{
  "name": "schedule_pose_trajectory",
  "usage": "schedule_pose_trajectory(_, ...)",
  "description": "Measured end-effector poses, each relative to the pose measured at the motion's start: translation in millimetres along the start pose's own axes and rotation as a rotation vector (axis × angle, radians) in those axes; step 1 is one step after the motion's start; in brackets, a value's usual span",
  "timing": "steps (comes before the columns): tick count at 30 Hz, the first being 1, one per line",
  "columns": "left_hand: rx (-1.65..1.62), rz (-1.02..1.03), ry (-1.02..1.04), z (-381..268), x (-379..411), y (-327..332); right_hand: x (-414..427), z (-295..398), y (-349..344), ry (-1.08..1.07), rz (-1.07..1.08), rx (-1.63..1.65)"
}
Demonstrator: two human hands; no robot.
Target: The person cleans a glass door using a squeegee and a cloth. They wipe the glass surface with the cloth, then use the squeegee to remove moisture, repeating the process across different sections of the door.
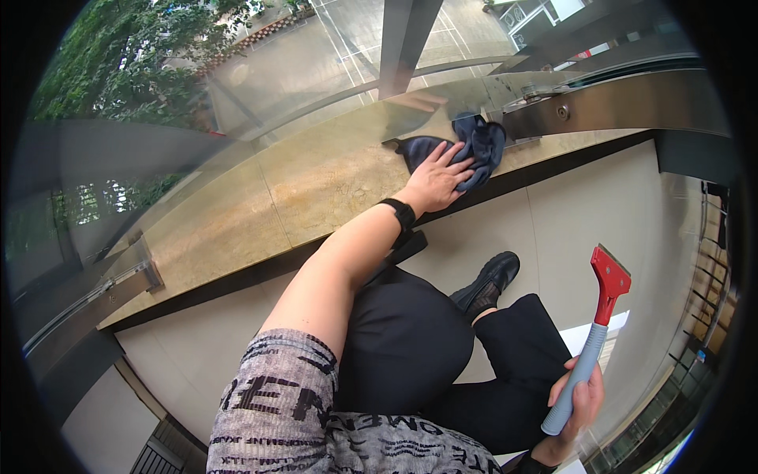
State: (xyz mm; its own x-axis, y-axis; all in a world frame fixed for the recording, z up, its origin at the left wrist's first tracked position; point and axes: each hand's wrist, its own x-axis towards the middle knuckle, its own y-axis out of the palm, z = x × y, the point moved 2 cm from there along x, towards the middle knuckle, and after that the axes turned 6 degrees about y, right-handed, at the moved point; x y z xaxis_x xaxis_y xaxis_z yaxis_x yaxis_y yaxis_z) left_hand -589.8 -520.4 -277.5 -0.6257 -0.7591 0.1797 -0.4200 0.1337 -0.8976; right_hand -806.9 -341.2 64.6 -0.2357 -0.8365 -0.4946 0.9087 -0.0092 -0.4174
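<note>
Fingers spread, my left hand (436, 181) holds a bunched dark blue cloth (482, 145) down against a yellowish stone ledge (331, 183). Part of the cloth is hidden under the palm, and its right side lies by the end of a metal rail. A black band circles my left wrist. Low on the right, my right hand (577, 394) grips the grey ribbed handle of a scraper (610, 281). The scraper's red head points up and away from me, with its blade edge at the top, clear of the ledge.
Glass panels rise beyond the ledge, with a metal post (405, 47) between them. A steel rail (604, 106) runs along the right, another rail (112, 293) along the left. Pale floor tiles (568, 219) lie below, around my black shoe (491, 278). Trees and paved ground show through the glass.
</note>
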Motion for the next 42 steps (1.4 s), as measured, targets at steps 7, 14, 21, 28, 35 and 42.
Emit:
schedule_pose_trajectory(7, 0.021, 0.06, -0.139, 7, -133, -48, -6, 2, 7, 0.007, 0.044, 0.059)
schedule_pose_trajectory(14, 0.219, 0.04, -0.68, 19, -329, -86, -9, -2, 1, 0.036, 0.07, 0.118)
schedule_pose_trajectory(21, 0.329, 0.126, -1.052, 63, -296, -50, -10, -4, -9, 0.074, 0.035, 0.138)
schedule_pose_trajectory(28, 0.17, 0.014, -0.619, 58, -60, -27, -12, -2, -9, 0.113, -0.084, 0.107)
schedule_pose_trajectory(35, -0.587, -0.391, -0.408, 20, 66, 30, -13, -6, -21, 0.199, -0.124, 0.099)
schedule_pose_trajectory(42, -0.07, -0.108, -0.364, -7, 108, 37, -16, -11, -45, 0.278, 0.059, 0.221)
